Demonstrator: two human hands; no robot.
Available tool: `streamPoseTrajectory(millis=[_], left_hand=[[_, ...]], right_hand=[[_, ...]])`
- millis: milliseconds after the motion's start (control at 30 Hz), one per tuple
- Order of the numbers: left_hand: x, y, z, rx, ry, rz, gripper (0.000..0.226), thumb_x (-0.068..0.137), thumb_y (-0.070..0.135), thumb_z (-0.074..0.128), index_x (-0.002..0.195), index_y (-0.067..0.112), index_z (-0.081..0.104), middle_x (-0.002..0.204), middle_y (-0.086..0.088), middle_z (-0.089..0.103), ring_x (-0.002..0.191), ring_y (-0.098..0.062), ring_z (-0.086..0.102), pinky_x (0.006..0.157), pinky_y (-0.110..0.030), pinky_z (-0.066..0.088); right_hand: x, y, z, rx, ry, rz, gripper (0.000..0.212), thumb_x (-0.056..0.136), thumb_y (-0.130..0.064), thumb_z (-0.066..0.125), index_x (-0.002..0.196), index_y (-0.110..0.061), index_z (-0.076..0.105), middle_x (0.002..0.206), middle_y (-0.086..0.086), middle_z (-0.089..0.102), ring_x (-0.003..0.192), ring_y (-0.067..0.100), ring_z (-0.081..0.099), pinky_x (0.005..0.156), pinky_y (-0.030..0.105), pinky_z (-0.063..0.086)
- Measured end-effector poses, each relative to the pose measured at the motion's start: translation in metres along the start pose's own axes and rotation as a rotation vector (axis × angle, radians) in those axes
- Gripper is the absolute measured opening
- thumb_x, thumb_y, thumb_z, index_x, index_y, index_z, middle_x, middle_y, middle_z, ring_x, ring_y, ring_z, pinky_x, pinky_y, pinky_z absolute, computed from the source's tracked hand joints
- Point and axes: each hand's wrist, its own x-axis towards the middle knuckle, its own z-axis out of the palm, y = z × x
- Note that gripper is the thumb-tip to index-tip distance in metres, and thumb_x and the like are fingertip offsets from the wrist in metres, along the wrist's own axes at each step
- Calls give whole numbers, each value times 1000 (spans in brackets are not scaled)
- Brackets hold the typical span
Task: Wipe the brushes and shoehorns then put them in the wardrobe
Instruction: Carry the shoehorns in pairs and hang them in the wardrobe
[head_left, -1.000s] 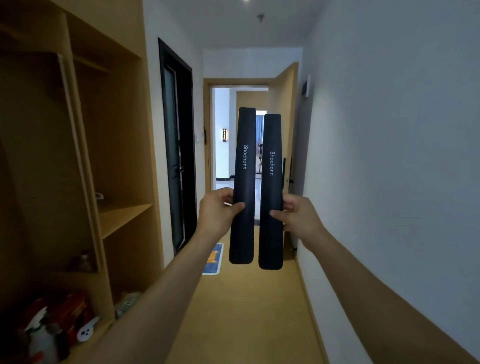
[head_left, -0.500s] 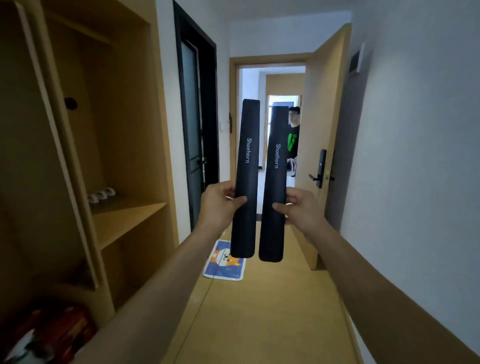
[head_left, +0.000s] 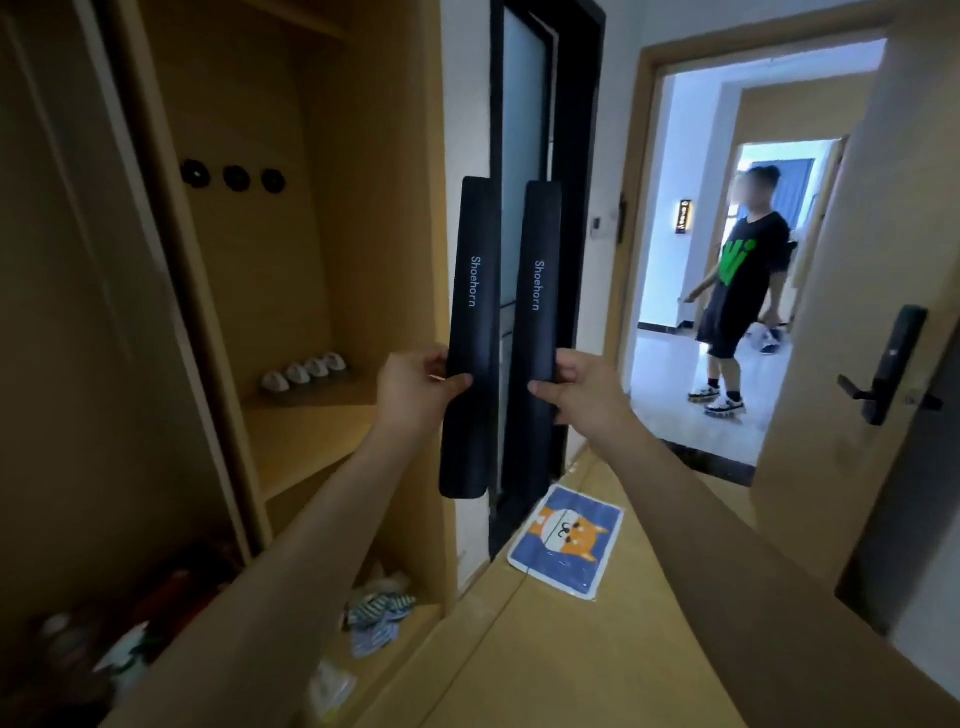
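Observation:
Two long black shoehorns stand upright side by side at arm's length, each printed "Shoehorn". My left hand (head_left: 415, 392) grips the left shoehorn (head_left: 472, 291) below its middle. My right hand (head_left: 582, 392) grips the right shoehorn (head_left: 540, 291) at the same height. They hang just in front of the right edge of the open wooden wardrobe (head_left: 395, 208), whose shelf (head_left: 306, 441) lies left of my left hand. No brushes are in sight.
Small white items (head_left: 306, 371) sit at the shelf's back; three black knobs (head_left: 234, 178) are on the back panel. Cloths and bags (head_left: 376, 613) fill the wardrobe floor. A dog-print mat (head_left: 569, 540) lies by a black door. A person (head_left: 737, 291) stands in the open doorway.
The view has swung left and closer to the wardrobe. Both shoehorns now stand in front of the wardrobe's edge and the black door instead of the doorway. The person has stepped nearer.

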Motion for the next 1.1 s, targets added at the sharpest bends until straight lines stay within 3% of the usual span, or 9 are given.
streamPoseTrajectory(millis=[100, 233, 367, 533, 733, 800, 967, 1100], left_hand=[[31, -25, -3, 16, 71, -24, 20, 83, 12, 76, 102, 13, 72, 95, -3, 73, 88, -21, 71, 79, -47, 60], [75, -60, -9, 36, 150, -35, 19, 82, 12, 76, 101, 15, 72, 92, 1, 74, 87, -15, 71, 78, -44, 60], [132, -101, -20, 49, 199, -42, 14, 83, 13, 75, 93, 24, 72, 87, 8, 73, 83, -8, 70, 77, -41, 61], [230, -144, -38, 110, 254, -8, 15, 83, 18, 76, 90, 29, 71, 86, 14, 72, 81, 1, 67, 79, -33, 60], [327, -182, -63, 133, 298, 4, 36, 84, 18, 76, 70, 49, 61, 76, 43, 60, 67, 12, 63, 55, -15, 49], [349, -197, -72, 138, 316, -2, 38, 84, 18, 75, 71, 52, 65, 77, 34, 66, 59, 5, 64, 48, -11, 44], [390, -234, -100, 167, 415, -54, 26, 84, 14, 75, 81, 39, 65, 83, 17, 70, 79, 5, 67, 66, -10, 50], [411, -258, -128, 203, 487, -124, 18, 87, 16, 71, 90, 32, 67, 92, 11, 71, 81, 3, 67, 71, -17, 51]], right_hand=[[44, 24, 16, 8, -66, 9, 28, 86, 3, 71, 96, -22, 73, 92, 4, 76, 86, 22, 73, 70, 38, 61], [108, 54, 44, 30, -131, -3, 26, 86, 3, 71, 108, -11, 72, 101, 13, 75, 92, 32, 73, 76, 52, 61], [173, 79, 77, 47, -190, -12, 26, 87, 1, 71, 107, -15, 74, 97, 6, 77, 91, 28, 74, 73, 44, 63], [274, 92, 114, 27, -233, -16, 28, 88, 0, 70, 110, -17, 72, 102, 4, 75, 97, 26, 72, 79, 47, 62], [386, 108, 167, 49, -257, -46, 30, 89, -3, 71, 115, -17, 70, 105, 2, 75, 99, 22, 70, 81, 47, 62], [413, 117, 188, 61, -283, -46, 30, 90, -6, 71, 118, -16, 69, 110, 3, 74, 103, 21, 69, 82, 46, 61], [472, 134, 244, 88, -389, -67, 28, 91, -4, 69, 117, -16, 69, 113, 4, 72, 111, 24, 66, 88, 51, 58], [510, 142, 291, 138, -511, -101, 31, 91, -1, 67, 118, -15, 68, 113, 3, 71, 110, 22, 66, 90, 52, 58]])
